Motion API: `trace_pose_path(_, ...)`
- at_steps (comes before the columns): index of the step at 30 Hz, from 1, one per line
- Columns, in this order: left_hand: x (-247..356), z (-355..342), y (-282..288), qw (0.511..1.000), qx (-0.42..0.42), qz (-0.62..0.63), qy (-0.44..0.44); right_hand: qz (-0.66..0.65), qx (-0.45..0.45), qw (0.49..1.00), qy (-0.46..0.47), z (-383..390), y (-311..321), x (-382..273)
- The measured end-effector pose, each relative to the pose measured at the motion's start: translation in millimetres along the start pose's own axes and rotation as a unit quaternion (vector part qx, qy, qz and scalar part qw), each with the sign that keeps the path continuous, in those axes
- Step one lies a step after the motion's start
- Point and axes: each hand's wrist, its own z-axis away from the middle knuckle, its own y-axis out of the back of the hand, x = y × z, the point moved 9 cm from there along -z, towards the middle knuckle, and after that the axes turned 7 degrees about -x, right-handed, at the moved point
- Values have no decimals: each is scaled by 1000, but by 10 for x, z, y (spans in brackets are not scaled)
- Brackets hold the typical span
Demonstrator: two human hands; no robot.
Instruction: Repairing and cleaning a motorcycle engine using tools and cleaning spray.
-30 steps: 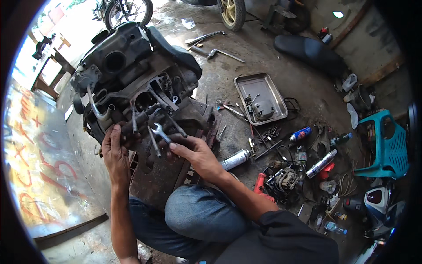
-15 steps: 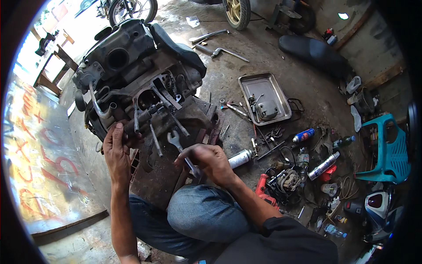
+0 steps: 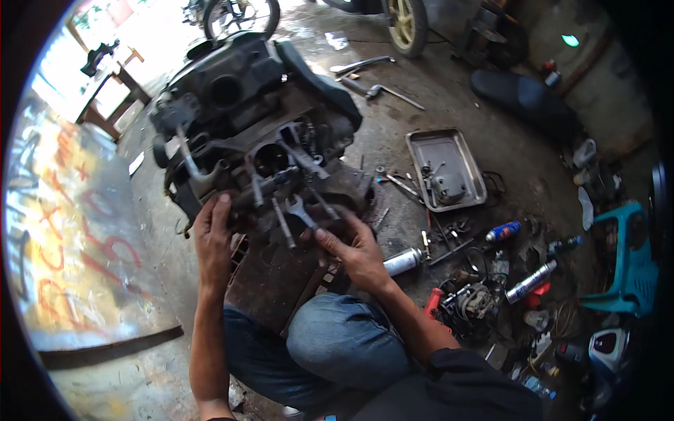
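One wrench [image 3: 303, 213] is sitting pinched in the right hand [image 3: 359, 258]; loose pinching might be causing slipping. The left hand [image 3: 213, 228] is resting at the near edge of the engine [image 3: 256, 126], its closing unclear.

White glare floods the upper left — dimmer right, slight blur, bent edges.
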Motion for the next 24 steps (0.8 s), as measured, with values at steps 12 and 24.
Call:
trace_pose_path(12, -39, 98, 161, 983, -8, -186, 4, 122, 261, 957, -37, 1500, 1403, 447)
trace_pose_path(24, -133, 196, 309, 988, -11, -147, 48, 363, 496, 754, -230, 2951, 3071, 1157)
